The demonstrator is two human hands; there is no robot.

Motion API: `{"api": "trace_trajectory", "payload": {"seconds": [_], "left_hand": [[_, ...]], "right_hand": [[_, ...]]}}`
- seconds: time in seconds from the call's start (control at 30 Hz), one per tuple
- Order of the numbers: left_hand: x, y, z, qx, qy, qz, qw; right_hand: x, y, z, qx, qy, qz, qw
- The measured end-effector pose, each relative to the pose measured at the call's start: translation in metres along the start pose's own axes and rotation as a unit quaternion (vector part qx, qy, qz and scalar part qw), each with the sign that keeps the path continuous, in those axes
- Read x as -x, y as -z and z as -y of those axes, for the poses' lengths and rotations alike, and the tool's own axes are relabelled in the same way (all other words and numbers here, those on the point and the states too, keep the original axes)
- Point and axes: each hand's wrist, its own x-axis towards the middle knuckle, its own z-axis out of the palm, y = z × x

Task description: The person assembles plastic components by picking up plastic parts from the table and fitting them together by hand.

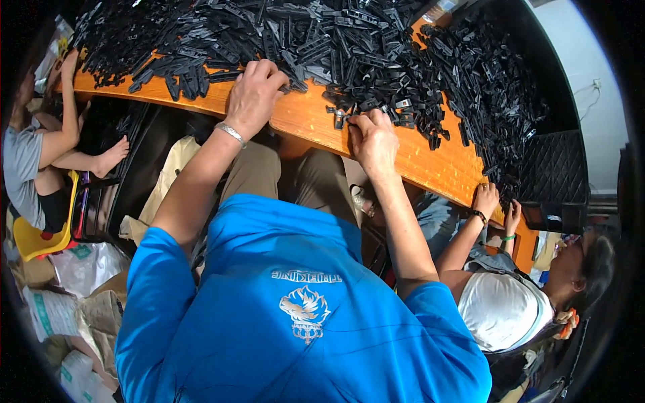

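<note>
Resting curled on black clips [201, 74] at the table [302, 117] edge, left hand [254, 94]; right hand [371, 138] pinching, seemingly, a small clip [339, 119] nearby.

Both your arms reach far, hands low and knuckles up.
Your left hand [254, 94] lies palm down, fingers curled, with a silver bracelet on its wrist. Your right hand [373, 138] sits nearer and to the right, fingertips pinched together. Both forearms are bare and stretched forward.
</note>
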Motion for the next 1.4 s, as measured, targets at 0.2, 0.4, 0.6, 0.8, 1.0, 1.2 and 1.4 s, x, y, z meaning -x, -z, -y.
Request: {"api": "trace_trajectory", "payload": {"seconds": [0.2, 0.4, 0.6, 0.8, 1.0, 1.2, 1.4], "left_hand": [[0.002, 0.001, 0.01, -0.014, -0.048, 0.009, 0.999], [0.005, 0.002, 0.023, -0.044, -0.105, 0.021, 0.993], [0.008, 0.006, 0.0, 0.065, -0.079, 0.043, 0.994], [0.018, -0.021, -0.028, 0.15, -0.093, 0.096, 0.98], [0.021, -0.023, -0.016, 0.107, -0.068, 0.019, 0.992], [0.037, 0.004, -0.014, 0.096, 0.013, -0.003, 0.995], [0.045, 0.007, -0.01, 0.083, 0.018, 0.019, 0.996]], "right_hand": [[-0.006, 0.002, 0.018, -0.064, -0.022, 0.041, 0.997], [-0.004, -0.002, 0.011, -0.036, -0.032, 0.072, 0.996], [-0.008, 0.007, 0.022, -0.115, -0.106, 0.059, 0.986], [0.004, -0.024, 0.047, -0.409, -0.159, -0.029, 0.898], [0.017, -0.022, 0.038, -0.137, -0.014, -0.051, 0.989], [0.0, -0.004, 0.041, 0.006, -0.101, 0.026, 0.995], [-0.021, -0.012, 0.058, -0.117, -0.119, 0.043, 0.985]]}}
